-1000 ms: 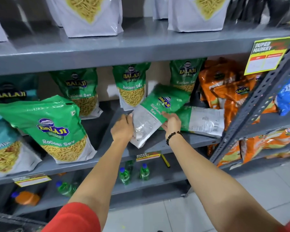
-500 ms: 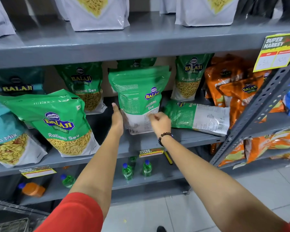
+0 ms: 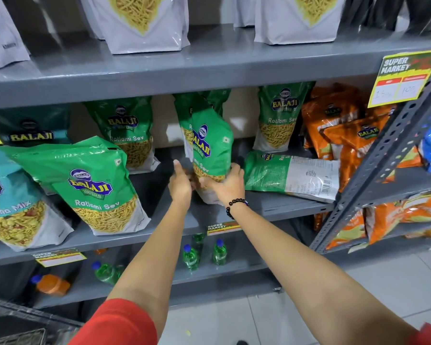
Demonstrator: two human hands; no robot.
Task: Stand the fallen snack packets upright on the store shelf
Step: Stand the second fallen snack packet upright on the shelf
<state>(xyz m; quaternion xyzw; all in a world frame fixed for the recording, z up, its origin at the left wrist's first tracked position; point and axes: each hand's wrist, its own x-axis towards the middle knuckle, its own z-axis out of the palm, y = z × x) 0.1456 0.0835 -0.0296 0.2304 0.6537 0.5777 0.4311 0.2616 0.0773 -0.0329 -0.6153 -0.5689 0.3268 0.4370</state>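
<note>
A green Balaji Ratlami Sev packet (image 3: 210, 143) stands upright on the middle grey shelf (image 3: 284, 207), turned partly edge-on with its front label toward me. My right hand (image 3: 228, 183) grips its lower right side. At its lower left corner my left hand (image 3: 181, 181) touches it with the thumb raised. Another green Ratlami Sev packet (image 3: 289, 174) lies flat on the same shelf just right of my right hand, back label up. Behind the held packet stands one more green packet (image 3: 204, 100), mostly hidden.
Upright green packets (image 3: 90, 180) (image 3: 279, 115) (image 3: 127, 130) and a teal Mitha Mix packet (image 3: 10, 202) share the shelf. Orange packets (image 3: 339, 123) lean at the right by a perforated steel post (image 3: 383, 155). White pouches sit on the shelf above; small bottles (image 3: 190, 256) below.
The packet was lifted from its slanted, back-up position, stood on its base, then rotated so its front label faces me. Both hands dropped to its lower corners.
</note>
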